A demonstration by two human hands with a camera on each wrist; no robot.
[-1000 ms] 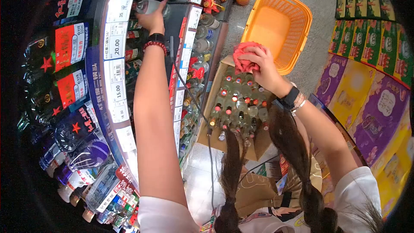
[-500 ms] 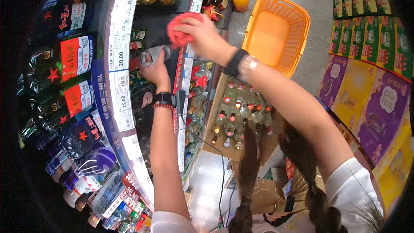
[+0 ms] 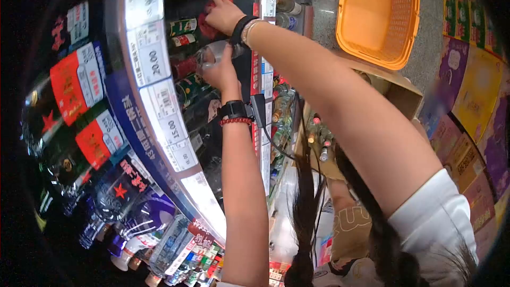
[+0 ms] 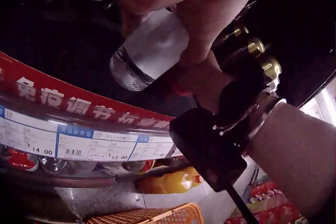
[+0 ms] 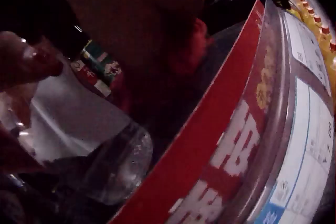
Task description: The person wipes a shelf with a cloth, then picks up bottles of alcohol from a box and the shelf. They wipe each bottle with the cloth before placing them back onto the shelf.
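Observation:
In the head view my left hand (image 3: 223, 77) grips a clear glass bottle (image 3: 217, 52) with a pale label, tilted over the dark shelf (image 3: 243, 77). The bottle's clear end points toward the shelf's front strip in the left wrist view, fingers and thumb around its label (image 4: 157, 43). Just beyond it, my right hand (image 3: 226, 16) holds a crumpled red cloth (image 3: 207, 25) down at the shelf surface. Part of the cloth (image 5: 194, 50) shows dimly in the right wrist view, close to the bottle (image 5: 79, 119).
Green bottles (image 3: 183, 26) lie along the shelf behind the price tags (image 3: 167, 117). An orange basket (image 3: 417, 26) stands on the floor at the right. Beside the shelf, a cardboard box (image 3: 406, 82) holds several bottles, partly hidden by my right arm. A black cable (image 3: 281, 151) hangs from my left wrist.
My right hand has carried the red cloth from above the cardboard box left onto the shelf. My left hand has drawn the bottle away from the shelf's far part. The view has shifted.

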